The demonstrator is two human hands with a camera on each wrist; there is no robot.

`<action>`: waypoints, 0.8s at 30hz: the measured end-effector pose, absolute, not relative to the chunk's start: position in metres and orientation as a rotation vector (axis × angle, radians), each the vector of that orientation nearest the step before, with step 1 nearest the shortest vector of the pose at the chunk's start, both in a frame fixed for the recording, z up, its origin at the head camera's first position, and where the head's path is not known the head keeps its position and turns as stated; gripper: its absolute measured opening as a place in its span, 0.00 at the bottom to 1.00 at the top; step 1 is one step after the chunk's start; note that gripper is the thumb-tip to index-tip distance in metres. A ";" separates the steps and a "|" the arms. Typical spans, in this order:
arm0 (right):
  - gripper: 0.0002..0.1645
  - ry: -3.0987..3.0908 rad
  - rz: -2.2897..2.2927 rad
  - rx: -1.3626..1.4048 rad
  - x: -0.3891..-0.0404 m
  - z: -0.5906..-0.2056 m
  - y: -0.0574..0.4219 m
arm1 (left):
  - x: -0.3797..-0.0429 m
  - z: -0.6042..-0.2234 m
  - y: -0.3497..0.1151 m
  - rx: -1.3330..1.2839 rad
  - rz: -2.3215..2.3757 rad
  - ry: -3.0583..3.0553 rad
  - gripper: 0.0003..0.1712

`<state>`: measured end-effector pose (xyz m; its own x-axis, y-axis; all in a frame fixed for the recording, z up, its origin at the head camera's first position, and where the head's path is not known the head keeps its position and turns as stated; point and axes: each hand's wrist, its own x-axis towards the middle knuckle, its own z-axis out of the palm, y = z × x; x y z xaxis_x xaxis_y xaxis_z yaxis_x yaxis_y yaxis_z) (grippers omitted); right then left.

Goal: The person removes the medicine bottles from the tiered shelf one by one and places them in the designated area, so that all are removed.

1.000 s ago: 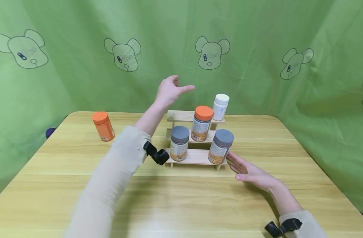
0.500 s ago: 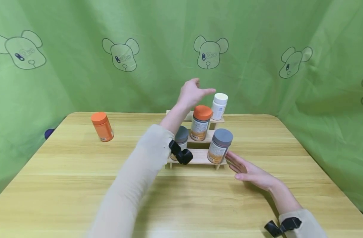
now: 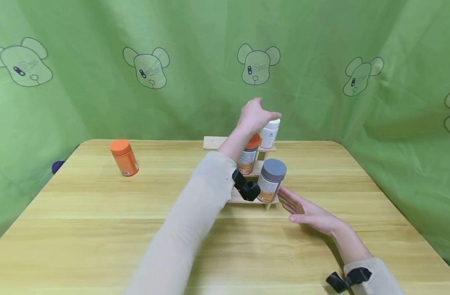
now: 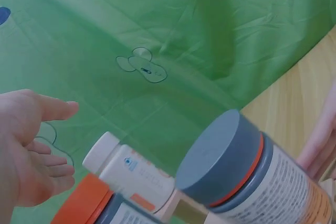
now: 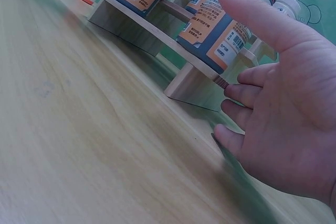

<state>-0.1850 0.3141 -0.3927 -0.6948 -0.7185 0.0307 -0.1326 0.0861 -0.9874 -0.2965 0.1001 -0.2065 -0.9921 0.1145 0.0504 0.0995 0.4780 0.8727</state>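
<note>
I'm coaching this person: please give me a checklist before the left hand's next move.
1. Left hand empty: ok; a gap to the white cylindrical bottle shows in the left wrist view.
2. White bottle upright on the wooden tiered stand: ok.
3. Round grey-lidded jar near the right hand standing: ok.
4. Round orange-lidded jar fully visible: not ok; left arm partly hides it.
5. Right hand clear of the stand: cannot tell; its fingers reach the end.
</note>
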 end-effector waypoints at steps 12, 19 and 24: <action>0.48 1.894 -1.656 -0.854 -0.184 -0.393 0.314 | -0.303 -0.215 0.115 0.146 1.379 2.748 0.42; 0.48 1.891 -1.669 -0.856 -0.185 -0.393 0.315 | -0.304 -0.217 0.119 0.159 1.314 2.797 0.36; 0.48 1.880 -1.677 -0.870 -0.185 -0.394 0.315 | -0.302 -0.218 0.124 0.148 1.225 2.868 0.27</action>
<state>-0.1854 0.3154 -0.3938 -0.6878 -0.7230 0.0647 -0.1464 0.0509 -0.9879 -0.3024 0.1241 -0.2181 -0.9953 0.0948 0.0194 0.0795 0.6875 0.7218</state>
